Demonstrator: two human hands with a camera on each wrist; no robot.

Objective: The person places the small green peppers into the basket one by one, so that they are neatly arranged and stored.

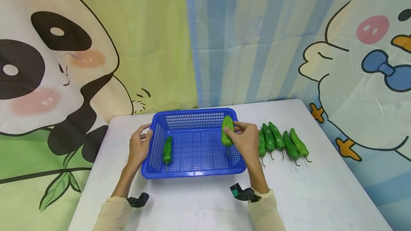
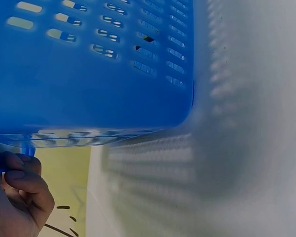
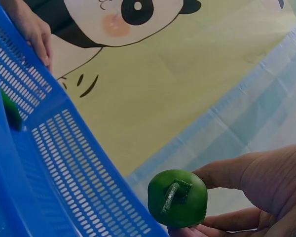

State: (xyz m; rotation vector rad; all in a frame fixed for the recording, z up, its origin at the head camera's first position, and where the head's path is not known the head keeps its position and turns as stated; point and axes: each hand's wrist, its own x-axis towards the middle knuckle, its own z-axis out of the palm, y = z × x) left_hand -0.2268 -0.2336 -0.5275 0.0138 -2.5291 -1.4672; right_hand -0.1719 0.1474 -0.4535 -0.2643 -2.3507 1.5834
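A blue plastic basket [image 1: 196, 152] with slotted walls stands on the white table. My left hand [image 1: 138, 147] holds its left rim, and the left wrist view shows curled fingers [image 2: 32, 185] at the rim. Over the right part of the basket, my right hand [image 1: 246, 140] pinches a green pepper [image 1: 227, 127] between thumb and fingers, its stem hanging down. The right wrist view catches that pepper's stem end [image 3: 177, 197] close up. Another green pepper [image 1: 167, 150] lies inside the basket along the left wall.
Several green peppers [image 1: 277, 136] lie in a row on the table, right of the basket, partly behind my right hand. The white table [image 1: 321, 188] extends in front and to the right. Behind it hangs a printed curtain [image 1: 237, 45] with cartoon animals.
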